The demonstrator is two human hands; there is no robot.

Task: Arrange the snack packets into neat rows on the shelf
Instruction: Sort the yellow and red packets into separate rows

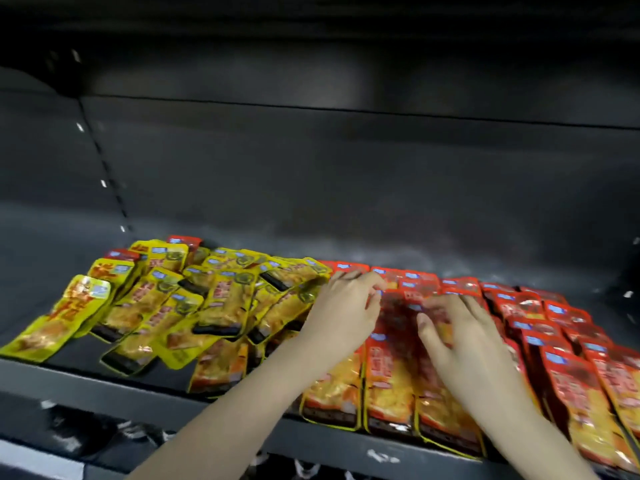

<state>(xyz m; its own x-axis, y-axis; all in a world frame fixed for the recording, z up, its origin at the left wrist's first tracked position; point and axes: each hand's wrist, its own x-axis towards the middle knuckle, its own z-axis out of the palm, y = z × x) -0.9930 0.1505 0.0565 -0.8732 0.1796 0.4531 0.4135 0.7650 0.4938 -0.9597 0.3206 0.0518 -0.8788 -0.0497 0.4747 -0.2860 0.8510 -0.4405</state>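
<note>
A dark shelf (104,386) carries two kinds of snack packets. Yellow packets (145,306) lie in a loose, overlapping heap on the left half. Red packets (540,320) lie in overlapping rows on the right half. My left hand (343,306) rests on the red packets beside the edge of the yellow heap, fingers bent, their tips on a packet's top edge. My right hand (457,327) lies a little to the right with fingers spread flat on the red packets (391,375) in the middle rows. The frame is motion-blurred, so the finger grip is unclear.
The shelf's dark back wall (346,174) rises behind the packets, with a bare strip of shelf behind the red rows. An upper shelf (311,64) overhangs. The front lip (242,431) runs below the packets. A slotted upright (104,181) stands at the left.
</note>
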